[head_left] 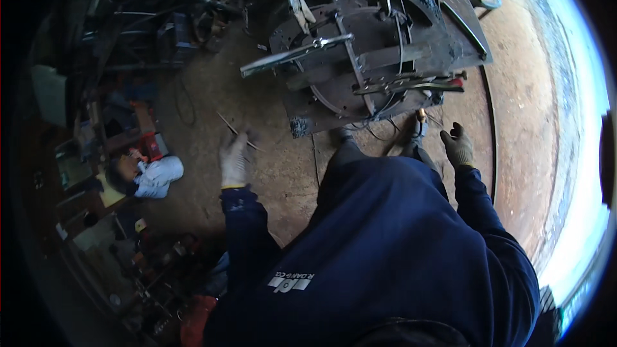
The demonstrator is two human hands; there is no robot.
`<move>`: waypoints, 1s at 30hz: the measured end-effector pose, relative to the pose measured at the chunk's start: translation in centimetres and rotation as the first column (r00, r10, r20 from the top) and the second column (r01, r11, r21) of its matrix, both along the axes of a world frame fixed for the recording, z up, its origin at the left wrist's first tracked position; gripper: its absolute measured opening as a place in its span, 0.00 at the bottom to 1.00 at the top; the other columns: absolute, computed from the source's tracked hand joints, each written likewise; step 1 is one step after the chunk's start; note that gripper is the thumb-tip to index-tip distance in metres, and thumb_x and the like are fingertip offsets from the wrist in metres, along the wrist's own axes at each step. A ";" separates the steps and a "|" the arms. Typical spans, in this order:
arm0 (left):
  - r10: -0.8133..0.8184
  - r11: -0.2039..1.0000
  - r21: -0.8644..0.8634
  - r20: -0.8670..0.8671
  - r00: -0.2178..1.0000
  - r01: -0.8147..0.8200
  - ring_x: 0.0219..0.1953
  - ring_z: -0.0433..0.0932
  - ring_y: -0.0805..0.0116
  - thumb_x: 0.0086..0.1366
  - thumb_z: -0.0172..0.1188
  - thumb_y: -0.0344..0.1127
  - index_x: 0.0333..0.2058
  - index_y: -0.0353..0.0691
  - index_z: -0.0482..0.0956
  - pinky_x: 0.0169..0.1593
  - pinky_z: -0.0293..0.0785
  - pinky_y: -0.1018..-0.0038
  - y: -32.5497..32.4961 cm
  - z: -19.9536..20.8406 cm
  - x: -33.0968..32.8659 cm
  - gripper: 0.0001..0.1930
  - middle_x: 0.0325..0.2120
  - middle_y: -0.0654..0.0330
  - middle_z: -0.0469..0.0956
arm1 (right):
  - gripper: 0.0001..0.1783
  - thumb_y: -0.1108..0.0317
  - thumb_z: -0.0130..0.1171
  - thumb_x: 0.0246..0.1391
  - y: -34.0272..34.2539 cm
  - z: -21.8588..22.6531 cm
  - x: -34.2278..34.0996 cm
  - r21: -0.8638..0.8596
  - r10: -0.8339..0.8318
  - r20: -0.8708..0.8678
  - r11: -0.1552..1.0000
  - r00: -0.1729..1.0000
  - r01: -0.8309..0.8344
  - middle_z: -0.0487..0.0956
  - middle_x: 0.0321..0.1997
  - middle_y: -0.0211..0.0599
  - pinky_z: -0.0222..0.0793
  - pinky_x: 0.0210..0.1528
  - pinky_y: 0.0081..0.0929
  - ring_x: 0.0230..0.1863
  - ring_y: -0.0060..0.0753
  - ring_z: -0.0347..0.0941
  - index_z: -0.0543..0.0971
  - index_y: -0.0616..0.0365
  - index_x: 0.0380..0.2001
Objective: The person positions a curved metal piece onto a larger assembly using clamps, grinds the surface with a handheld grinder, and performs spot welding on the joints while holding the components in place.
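Observation:
My left hand [235, 157], in a pale work glove with a yellow cuff, is closed on a thin metal rod [227, 123]. The rod sticks out past both sides of the fingers, over the floor left of the steel worktable. Motion blurs this hand slightly. On the other side, my right hand [459, 146] wears a greyish glove; its fingers are loosely bent and apart, with nothing seen in them. Ahead of me a ring-shaped metal workpiece [321, 101] lies on the steel worktable [471, 59], with locking pliers [421, 83] and a long clamp [292, 56] across it.
Another person [157, 177] in a light top is low down at the left, beside a red box [152, 146]. Dark metal racks and scrap [173, 32] fill the far left. Cables [380, 133] trail below the worktable near my feet. A dark hose or bar [491, 128] runs along the right.

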State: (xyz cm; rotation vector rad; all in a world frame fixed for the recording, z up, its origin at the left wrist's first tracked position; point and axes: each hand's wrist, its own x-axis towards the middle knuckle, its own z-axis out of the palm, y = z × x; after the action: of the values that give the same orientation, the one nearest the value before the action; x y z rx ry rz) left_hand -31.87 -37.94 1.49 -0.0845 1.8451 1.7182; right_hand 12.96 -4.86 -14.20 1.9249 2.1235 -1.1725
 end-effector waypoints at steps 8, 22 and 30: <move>-0.289 0.735 0.674 0.219 0.932 0.070 0.50 0.76 0.60 0.67 0.52 0.24 0.58 0.40 0.67 0.58 0.75 0.59 5.6 2.8 -4.6 0.20 0.47 0.56 0.76 | 0.27 0.55 0.60 0.57 -10.0 9.9 -5.5 -0.359 -0.238 -0.277 0.924 0.931 0.129 0.82 0.44 0.44 0.73 0.38 0.28 0.38 0.30 0.77 0.75 0.65 0.52; -0.421 0.649 0.761 0.363 0.831 -0.004 0.48 0.77 0.64 0.68 0.50 0.25 0.51 0.41 0.73 0.60 0.73 0.59 10.8 1.1 4.6 0.13 0.44 0.59 0.77 | 0.26 0.53 0.54 0.63 -14.1 17.9 -18.8 -0.667 -0.464 -0.699 0.697 0.545 -0.262 0.78 0.39 0.33 0.72 0.38 0.24 0.34 0.23 0.73 0.72 0.63 0.55; -0.459 0.817 0.526 0.346 0.819 0.236 0.43 0.80 0.63 0.69 0.53 0.32 0.49 0.43 0.75 0.54 0.78 0.62 11.4 1.7 6.0 0.11 0.41 0.57 0.80 | 0.13 0.59 0.50 0.66 -15.2 15.7 -22.1 -0.819 -0.818 -0.562 0.530 0.120 -0.218 0.76 0.32 0.31 0.70 0.34 0.24 0.30 0.24 0.72 0.74 0.59 0.40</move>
State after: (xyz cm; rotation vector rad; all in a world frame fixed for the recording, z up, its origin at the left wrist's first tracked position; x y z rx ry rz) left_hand -25.90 -26.56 3.24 0.0491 0.9939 1.6384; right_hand -9.09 -20.08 1.46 1.1504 0.4830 -3.4055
